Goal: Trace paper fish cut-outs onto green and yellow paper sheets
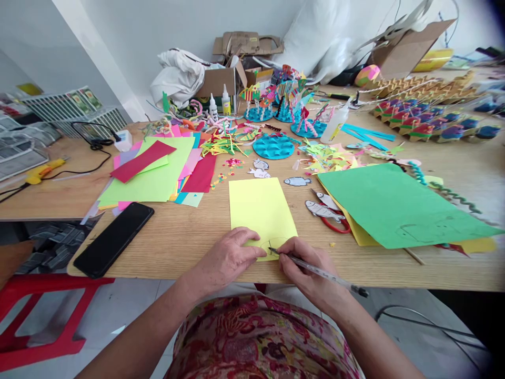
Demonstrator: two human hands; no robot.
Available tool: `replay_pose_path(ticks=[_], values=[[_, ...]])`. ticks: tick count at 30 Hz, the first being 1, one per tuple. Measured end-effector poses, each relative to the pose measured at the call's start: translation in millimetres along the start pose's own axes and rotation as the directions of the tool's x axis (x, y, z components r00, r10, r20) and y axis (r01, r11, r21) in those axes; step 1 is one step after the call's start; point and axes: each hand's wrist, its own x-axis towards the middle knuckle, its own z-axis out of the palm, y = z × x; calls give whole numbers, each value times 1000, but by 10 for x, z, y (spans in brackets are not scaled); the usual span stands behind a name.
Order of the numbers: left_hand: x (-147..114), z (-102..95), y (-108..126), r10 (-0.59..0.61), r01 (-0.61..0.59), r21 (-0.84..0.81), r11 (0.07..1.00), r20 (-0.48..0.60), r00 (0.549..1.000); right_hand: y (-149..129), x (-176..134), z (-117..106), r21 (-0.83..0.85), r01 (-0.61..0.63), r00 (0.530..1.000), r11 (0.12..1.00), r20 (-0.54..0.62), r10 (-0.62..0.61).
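A sheet of yellow paper (260, 205) lies near the front edge of the table. My right hand (310, 266) is closed round a clear pen (323, 272), its tip on a thin curved outline at the sheet's lower end. My left hand (232, 252) lies with fingers stretched out over the sheet's lower left, holding nothing. Just beyond the sheet are small cut-out paper fish (260, 171), and another fish cut-out (298, 181) is to its right. More fish cut-outs (324, 211) rest partly over red-handled scissors (341, 226).
A large green sheet (394, 205) covers yellow paper on the right. Coloured paper sheets (150, 181) are piled left, behind a black phone (114, 239). Blue decorated bases (273, 146), a glue bottle (335, 123) and paper scraps (331, 158) stand or lie farther back. A red stool (59, 331) is lower left.
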Motion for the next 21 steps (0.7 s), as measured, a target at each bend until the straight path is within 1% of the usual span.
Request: replay_pose_path(ticks=[4,6,9,16,21], values=[[-1,8,10,25,-25,18,1000,-11,1000,-24,-50,-26,-23,1,997,1000,-81,-3],[-2,11,12,44,-44,22,999,-16,999,-56,-65,-41,-51,25,994,998,-101,-30],[-1,15,12,56,-56,29,998,-16,998,-89,-50,-34,-70,64,995,996,-76,-69],[13,-3,24,54,-54,44,998,3,999,-20,4,28,-28,-1,999,1000,-46,0],[5,19,5,65,-63,56,996,-18,998,-1,4,23,-18,6,999,1000,-32,-7]])
